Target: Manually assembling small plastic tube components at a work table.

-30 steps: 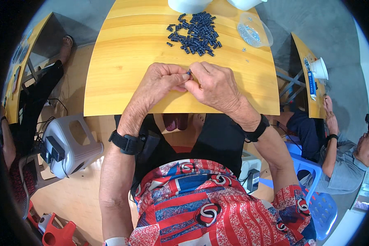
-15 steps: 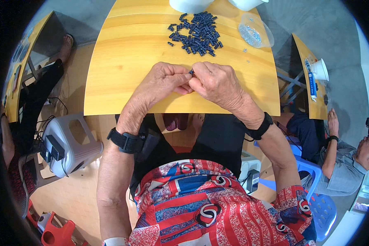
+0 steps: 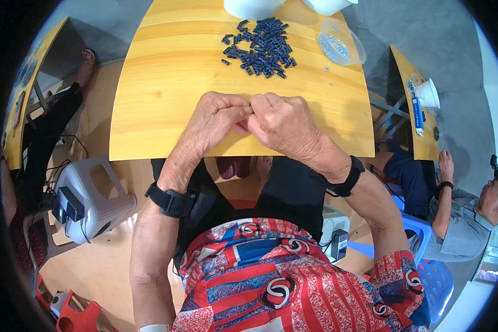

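Over the near part of the yellow wooden table (image 3: 149,110), my two hands meet with their fingertips together. Between thumb and fingers my left hand (image 3: 218,119) pinches a small dark plastic piece (image 3: 251,108), of which only a sliver shows. My right hand (image 3: 285,123) is closed against the same piece, its fingers curled over it; whether it grips anything else is hidden. Beyond my hands lies a loose pile of small dark navy plastic pieces (image 3: 265,47), short and blocky, with a few strays on its left side.
A clear plastic tub (image 3: 337,47) of small shiny metal parts stands at the far right, a few bits beside it. Two white containers (image 3: 254,6) sit at the far edge. Other people sit at tables left and right. A grey-white stool (image 3: 94,193) is at lower left.
Both hands stay together on the small piece and have shifted slightly left and nearer in the picture. My right fingers have curled further over it. The whole view has moved a little.
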The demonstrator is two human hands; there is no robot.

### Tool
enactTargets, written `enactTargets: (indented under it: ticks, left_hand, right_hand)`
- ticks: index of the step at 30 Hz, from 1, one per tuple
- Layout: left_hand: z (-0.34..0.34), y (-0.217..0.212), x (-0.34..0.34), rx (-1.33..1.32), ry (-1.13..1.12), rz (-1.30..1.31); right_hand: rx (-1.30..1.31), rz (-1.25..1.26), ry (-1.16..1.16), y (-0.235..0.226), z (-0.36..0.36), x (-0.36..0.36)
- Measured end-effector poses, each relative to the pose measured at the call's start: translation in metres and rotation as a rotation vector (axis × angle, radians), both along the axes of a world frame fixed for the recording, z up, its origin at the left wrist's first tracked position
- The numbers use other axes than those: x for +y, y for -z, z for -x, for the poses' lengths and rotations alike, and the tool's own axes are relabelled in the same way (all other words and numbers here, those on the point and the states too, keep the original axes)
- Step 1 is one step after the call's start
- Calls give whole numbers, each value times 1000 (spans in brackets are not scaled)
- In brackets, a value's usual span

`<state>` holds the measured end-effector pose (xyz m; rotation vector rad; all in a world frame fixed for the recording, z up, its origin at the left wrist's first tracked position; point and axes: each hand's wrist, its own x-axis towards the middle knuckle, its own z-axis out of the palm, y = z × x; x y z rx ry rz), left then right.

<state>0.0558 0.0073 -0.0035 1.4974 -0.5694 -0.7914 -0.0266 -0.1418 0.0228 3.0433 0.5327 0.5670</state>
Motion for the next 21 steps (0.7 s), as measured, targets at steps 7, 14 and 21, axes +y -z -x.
enactTargets:
  ticks: [7, 14, 21]
  left_hand:
    - [-2, -2, -2, 2, 86, -57]
    - [1, 0, -2, 10, 56, -41]
    - [0, -2, -1, 7, 86, -17]
  right_hand:
    - [65, 37, -101, -1, 7, -6]
    - [7, -114, -49, 5, 1, -6]
    - [-88, -368, 38, 4, 11, -4]
